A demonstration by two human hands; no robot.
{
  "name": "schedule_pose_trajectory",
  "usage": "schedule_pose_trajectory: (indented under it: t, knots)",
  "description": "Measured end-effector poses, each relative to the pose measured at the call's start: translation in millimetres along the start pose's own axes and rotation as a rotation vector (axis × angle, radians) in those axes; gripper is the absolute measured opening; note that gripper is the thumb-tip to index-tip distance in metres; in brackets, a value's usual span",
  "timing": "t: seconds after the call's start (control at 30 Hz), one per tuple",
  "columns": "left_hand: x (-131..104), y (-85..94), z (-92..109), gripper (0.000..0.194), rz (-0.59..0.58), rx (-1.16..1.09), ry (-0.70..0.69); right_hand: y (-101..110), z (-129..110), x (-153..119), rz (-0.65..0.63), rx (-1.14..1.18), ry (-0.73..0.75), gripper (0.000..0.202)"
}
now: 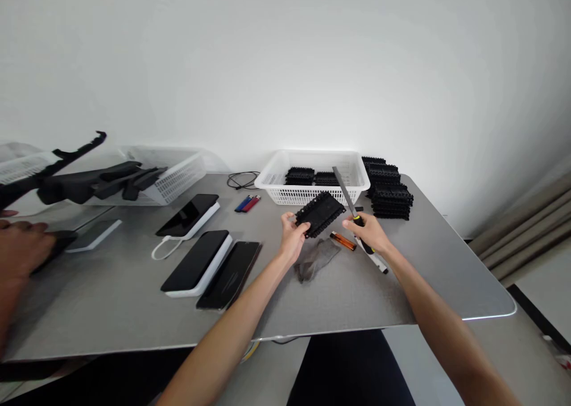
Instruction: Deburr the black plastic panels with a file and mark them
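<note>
My left hand (293, 237) is closed on the near left end of a flat black plastic part (320, 214) with toothed edges, held tilted above the table. In my right hand (369, 232) is a file (344, 189) with a black and yellow handle, its grey blade pointing up and away, close to the part's right edge. An orange lighter (343, 240) lies on the table between my hands. Below the black part is a crumpled dark, see-through piece (316, 262). A narrow light-coloured tool (377, 262) lies under my right hand, partly covered.
A white basket (312, 195) behind my hands holds similar black parts; stacks of them (390, 200) stand right of it. Leftward lie two lighters (248, 203), a cable (243, 181), phones and power banks (196, 263). Another person's hand (22, 251) is at far left, near black pieces (102, 180).
</note>
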State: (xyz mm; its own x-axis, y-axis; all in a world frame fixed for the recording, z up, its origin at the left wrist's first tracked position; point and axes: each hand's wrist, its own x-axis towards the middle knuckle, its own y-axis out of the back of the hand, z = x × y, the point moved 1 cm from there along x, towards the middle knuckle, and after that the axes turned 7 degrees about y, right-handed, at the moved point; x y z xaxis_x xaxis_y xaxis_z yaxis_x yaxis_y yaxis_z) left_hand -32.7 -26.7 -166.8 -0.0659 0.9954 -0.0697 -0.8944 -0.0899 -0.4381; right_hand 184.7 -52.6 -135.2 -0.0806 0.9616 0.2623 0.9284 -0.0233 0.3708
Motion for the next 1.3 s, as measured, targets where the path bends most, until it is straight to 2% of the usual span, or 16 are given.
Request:
schedule_pose_trajectory:
  t: [0.07,0.17,0.3,0.37,0.43,0.53,0.63,0.8,0.9,1.1,1.3]
  knots:
    - [-2,-1.1,-2,0.064,-0.053,0.049,0.016,-6,-1,-1,-0.039,0.074,-0.016,0.048]
    - [-6,-3.2,-5,0.071,-0.167,0.195,-0.007,-10,2,0,-0.019,0.110,-0.001,0.047]
    - [-9,-7.8,-7,0.057,-0.273,0.323,-0.098,-10,2,0,0.025,0.069,0.070,0.044]
    - [-9,-9.2,-8,0.047,-0.286,0.346,-0.120,-9,-2,-1,0.057,0.005,0.122,0.043]
    - [-8,-8.2,-8,0.044,-0.229,0.349,-0.145,-7,-7,-3,0.092,-0.081,0.150,0.044]
    - [-3,-3.3,-8,0.044,-0.083,0.351,-0.219,-6,-11,-7,0.127,-0.212,0.144,0.050]
    - [0,1.5,-7,0.041,-0.006,0.376,-0.289,-9,-14,-12,0.093,-0.354,0.134,0.053]
    - [0,2.2,-5,0.042,0.012,0.404,-0.354,-21,-22,-21,-0.041,-0.563,0.144,0.054]
    - [-3,0.1,-4,0.045,0.009,0.393,-0.379,-27,-25,-24,-0.058,-0.626,0.139,0.053]
    - [-5,-1.6,-2,0.038,-0.011,0.373,-0.350,-26,-26,-24,-0.026,-0.720,0.107,0.054]
    - [-3,-1.5,-1,0.036,0.022,0.378,-0.343,-21,-27,-25,0.120,-0.909,0.131,0.050]
